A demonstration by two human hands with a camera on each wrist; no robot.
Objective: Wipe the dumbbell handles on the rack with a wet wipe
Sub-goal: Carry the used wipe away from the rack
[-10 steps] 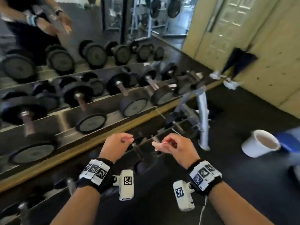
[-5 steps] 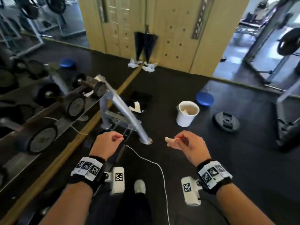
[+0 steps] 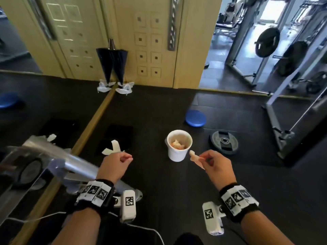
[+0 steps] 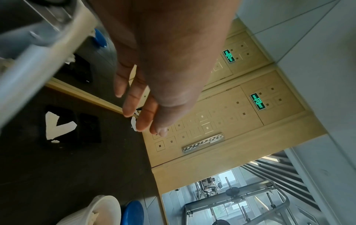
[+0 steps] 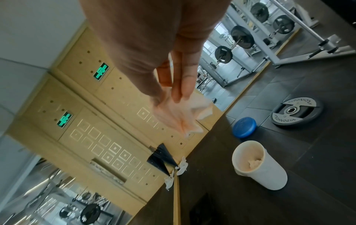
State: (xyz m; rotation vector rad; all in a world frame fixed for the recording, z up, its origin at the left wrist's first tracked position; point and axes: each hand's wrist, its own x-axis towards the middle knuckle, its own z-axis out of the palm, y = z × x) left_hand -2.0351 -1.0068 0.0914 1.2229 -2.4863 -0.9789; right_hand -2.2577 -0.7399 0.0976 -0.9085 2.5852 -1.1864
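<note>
Since half a second earlier, both hands had swung away from the dumbbell rack (image 3: 44,161), which now showed only as a blurred silver rail at the near left, and the white bucket (image 3: 178,155) had come to sit just beyond and between them. The right hand (image 3: 215,165) pinched a crumpled wet wipe (image 3: 195,159) between thumb and fingertips; the wipe was thin, creased and pale with a faint orange stain. In the head view its long axis ran from the fingers toward the far left, its free end pointing at the bucket's rim and just beside it. The left hand (image 3: 115,164) hung in the air with its fingers loosely curled in the head view and holding nothing. Similar wadded material lay inside the smooth, round bucket. Farther right on the dark rubber floor (image 3: 159,183) sat a blue domed disc (image 3: 195,119) and a flat black weight plate (image 3: 223,142).
</note>
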